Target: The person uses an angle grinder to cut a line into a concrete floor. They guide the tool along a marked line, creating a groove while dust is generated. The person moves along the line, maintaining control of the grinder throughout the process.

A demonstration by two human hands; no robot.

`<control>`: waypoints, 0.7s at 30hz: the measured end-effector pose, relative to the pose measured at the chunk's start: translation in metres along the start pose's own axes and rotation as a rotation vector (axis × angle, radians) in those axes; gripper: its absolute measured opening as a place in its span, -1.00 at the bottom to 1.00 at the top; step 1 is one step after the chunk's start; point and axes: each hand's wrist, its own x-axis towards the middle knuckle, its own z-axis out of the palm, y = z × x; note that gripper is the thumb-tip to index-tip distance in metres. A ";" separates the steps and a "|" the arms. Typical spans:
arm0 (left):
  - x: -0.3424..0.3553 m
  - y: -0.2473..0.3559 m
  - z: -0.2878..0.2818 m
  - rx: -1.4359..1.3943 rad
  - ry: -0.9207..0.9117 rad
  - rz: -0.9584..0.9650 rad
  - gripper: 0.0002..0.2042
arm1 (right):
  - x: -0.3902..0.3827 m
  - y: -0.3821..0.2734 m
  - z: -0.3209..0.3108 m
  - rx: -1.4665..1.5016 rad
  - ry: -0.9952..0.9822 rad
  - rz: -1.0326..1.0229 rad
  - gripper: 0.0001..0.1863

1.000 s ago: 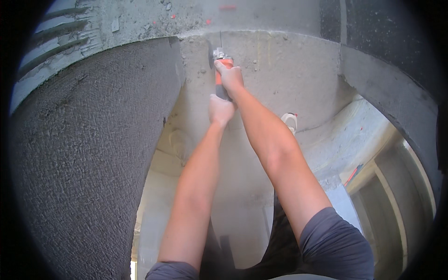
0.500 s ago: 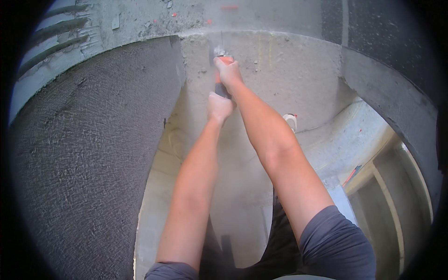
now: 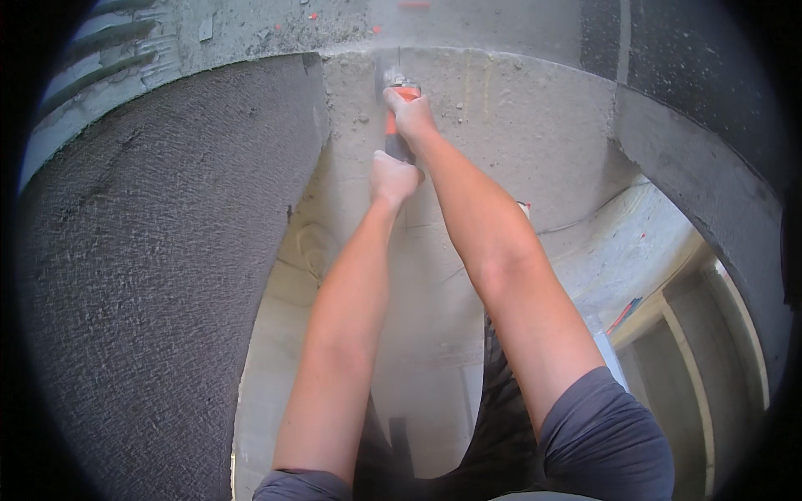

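Note:
An orange and dark-grey angle grinder (image 3: 391, 123) points away from me, its metal head and disc blurred by pale dust against a concrete face (image 3: 476, 100) at upper middle. My right hand (image 3: 411, 117) is closed round the orange body just behind the head. My left hand (image 3: 393, 174) grips the dark rear end, closer to me. Both hands look whitened with dust. The disc's edge is hard to make out, so I cannot tell exactly where it meets the concrete.
A rough dark-grey rendered band (image 3: 150, 250) fills the left side. Above runs pitted concrete with red marks (image 3: 313, 16); a dark speckled panel (image 3: 685, 75) is at upper right. Lower right shows a drop past a pale ledge to a stair-like opening (image 3: 685, 359). A shoe peeks from behind my right forearm.
The grinder and both hands have shifted slightly up the picture, away from me. The haze of dust round the grinder's head is thicker than a second ago.

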 end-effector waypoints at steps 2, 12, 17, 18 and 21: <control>0.000 0.000 -0.001 -0.016 0.003 0.004 -0.72 | -0.006 -0.006 0.001 -0.004 0.009 0.004 0.05; 0.001 0.009 -0.002 -0.017 0.020 0.018 -0.75 | -0.014 -0.023 -0.005 -0.039 0.033 0.008 0.06; 0.002 0.014 -0.004 -0.057 0.000 0.046 -0.78 | -0.010 -0.029 -0.003 -0.029 0.066 -0.008 -0.06; 0.003 0.015 -0.004 -0.054 -0.008 0.045 -0.77 | -0.010 -0.031 -0.003 -0.021 0.084 -0.005 -0.12; 0.007 0.018 -0.001 -0.055 -0.007 0.050 -0.72 | -0.003 -0.034 -0.007 0.012 0.024 -0.021 -0.17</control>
